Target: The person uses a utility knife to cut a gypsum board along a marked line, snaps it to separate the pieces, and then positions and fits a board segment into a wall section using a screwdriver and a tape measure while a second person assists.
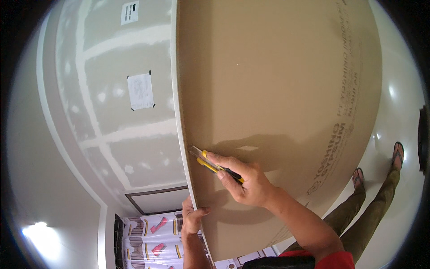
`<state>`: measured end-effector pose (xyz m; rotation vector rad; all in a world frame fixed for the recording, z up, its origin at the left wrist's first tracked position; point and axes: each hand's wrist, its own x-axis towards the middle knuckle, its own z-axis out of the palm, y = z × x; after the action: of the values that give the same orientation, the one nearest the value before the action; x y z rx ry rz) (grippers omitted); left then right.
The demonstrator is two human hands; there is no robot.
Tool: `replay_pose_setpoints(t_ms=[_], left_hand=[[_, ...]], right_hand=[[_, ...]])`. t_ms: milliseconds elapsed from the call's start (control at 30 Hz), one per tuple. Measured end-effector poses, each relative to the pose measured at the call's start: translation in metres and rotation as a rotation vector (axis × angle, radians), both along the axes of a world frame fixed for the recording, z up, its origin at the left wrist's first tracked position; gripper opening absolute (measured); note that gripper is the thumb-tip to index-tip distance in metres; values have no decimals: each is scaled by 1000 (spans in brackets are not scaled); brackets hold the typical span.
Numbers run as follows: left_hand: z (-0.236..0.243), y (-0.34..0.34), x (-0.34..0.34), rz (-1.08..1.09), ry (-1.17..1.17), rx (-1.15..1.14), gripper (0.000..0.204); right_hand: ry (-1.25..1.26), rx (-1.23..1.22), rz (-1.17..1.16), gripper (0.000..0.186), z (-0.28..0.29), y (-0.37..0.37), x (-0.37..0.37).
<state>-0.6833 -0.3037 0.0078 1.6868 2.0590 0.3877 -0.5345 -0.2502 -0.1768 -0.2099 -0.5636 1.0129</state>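
A large brown paper-faced plasterboard sheet takes up the middle and right of the view, its pale edge running along its left side. My right hand is closed around a yellow and black utility knife. The knife's tip is at the brown face close to that edge; whether the blade cuts in is too small to tell. Lower down, my left hand grips the sheet's edge, its thumb on the brown face and its fingers partly hidden behind the sheet.
Beyond the sheet's left edge is a wall with white filler bands and a taped paper sheet. A printed poster with red pictures is at the bottom. Legs in brown trousers and sandals stand on the glossy floor at right.
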Motion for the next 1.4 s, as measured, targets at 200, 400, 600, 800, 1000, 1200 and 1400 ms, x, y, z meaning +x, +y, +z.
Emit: replay_pose_setpoints(t_ms=[200, 400, 600, 800, 1000, 1200, 1400], left_hand=[[6, -1, -2, -36, 20, -52, 42], [3, -4, -5, -13, 37, 1, 41], [9, -7, -10, 34, 46, -77, 43], [6, -10, -7, 21, 5, -28, 41], [4, -9, -9, 4, -13, -28, 39], [5, -10, -13, 21, -25, -31, 36], [2, -7, -14, 13, -28, -29, 35]], right_hand=[[0, -19, 142, 46, 1, -7, 3], [-180, -5, 200, 41, -17, -13, 46], [71, -134, 55, 45, -11, 16, 84], [189, -171, -51, 44, 23, 82, 117], [90, -175, -67, 42, 28, 89, 131], [64, -103, -96, 43, 17, 81, 105], [-79, -49, 8, 44, -2, 47, 71]])
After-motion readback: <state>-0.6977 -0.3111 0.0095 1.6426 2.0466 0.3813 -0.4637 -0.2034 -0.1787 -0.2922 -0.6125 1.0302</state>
